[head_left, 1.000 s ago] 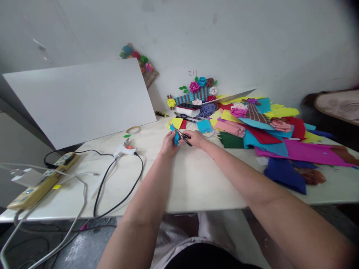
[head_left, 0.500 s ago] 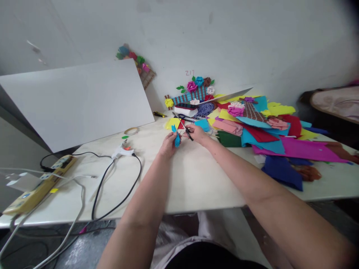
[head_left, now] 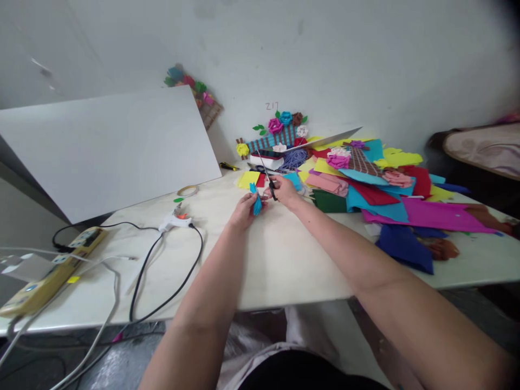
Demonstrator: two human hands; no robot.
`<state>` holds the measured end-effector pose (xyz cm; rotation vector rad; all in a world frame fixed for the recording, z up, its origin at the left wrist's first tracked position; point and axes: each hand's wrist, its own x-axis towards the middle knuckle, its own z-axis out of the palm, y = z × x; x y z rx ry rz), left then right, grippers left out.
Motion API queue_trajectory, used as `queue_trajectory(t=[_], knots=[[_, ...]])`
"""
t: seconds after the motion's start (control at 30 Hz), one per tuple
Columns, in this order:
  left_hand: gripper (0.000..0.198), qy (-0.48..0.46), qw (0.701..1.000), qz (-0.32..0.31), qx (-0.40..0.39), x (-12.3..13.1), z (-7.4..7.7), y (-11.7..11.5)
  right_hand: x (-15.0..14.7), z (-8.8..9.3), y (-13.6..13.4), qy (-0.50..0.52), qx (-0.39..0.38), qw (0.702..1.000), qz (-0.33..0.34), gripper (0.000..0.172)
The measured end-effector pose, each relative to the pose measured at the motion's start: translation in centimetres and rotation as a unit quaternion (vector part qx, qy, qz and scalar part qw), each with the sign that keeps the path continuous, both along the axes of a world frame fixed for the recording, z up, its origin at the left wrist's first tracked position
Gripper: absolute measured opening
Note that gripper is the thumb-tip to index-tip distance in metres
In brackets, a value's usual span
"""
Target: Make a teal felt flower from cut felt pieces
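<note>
Over the middle of the table, my left hand (head_left: 242,211) is closed on a small gathered piece of blue crepe paper (head_left: 257,201). My right hand (head_left: 284,192) grips a pair of scissors (head_left: 272,188) by the black handles, the blades pointing up and away from me. Its fingertips come close to the blue paper; whether they touch it I cannot tell. Just beyond the hands lie yellow paper squares (head_left: 248,179), with a bit of red paper and a blue paper piece (head_left: 293,180) beside them.
A white glue gun (head_left: 175,221) with a black cord lies left, near a tape roll (head_left: 187,190) and a yellow power strip (head_left: 57,273). Coloured crepe paper (head_left: 426,214) is heaped right. A white board (head_left: 117,151) and a paper-flower piece (head_left: 276,135) lean at the wall.
The scissors have swung more upright in my right hand, their blades away from the blue paper. My left hand still holds the paper in about the same spot. The view has shifted slightly.
</note>
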<state>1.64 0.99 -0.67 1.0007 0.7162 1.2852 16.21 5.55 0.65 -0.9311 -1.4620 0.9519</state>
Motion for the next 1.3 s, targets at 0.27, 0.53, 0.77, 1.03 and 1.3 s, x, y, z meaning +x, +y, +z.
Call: queue_trajectory(t=[0.27, 0.53, 0.77, 1.03, 1.3], knots=[[0.023, 0.0, 1.0, 0.015, -0.012, 0.0, 0.1, 0.1, 6.3, 2.7, 0.9, -0.156, 0.106, 0.881, -0.433, 0.036], [0.025, 0.028, 1.0, 0.001, -0.007, 0.0, 0.2, 0.0, 9.5, 2.4, 0.1, -0.262, 0.156, 0.838, -0.452, 0.04], [0.028, 0.048, 0.999, 0.006, -0.005, -0.2, 0.0, 0.1, 6.5, 1.8, 0.8, -0.204, 0.102, 0.9, -0.371, 0.033], [0.027, 0.056, 0.998, -0.005, -0.003, -0.1, 0.3, -0.2, 0.9, 1.7, -0.4, 0.062, -0.061, 0.994, -0.062, 0.028], [0.026, 0.063, 0.998, -0.015, -0.005, 0.1, 0.3, -0.2, -1.0, 0.8, -1.0, 0.002, -0.033, 0.999, -0.019, 0.033]])
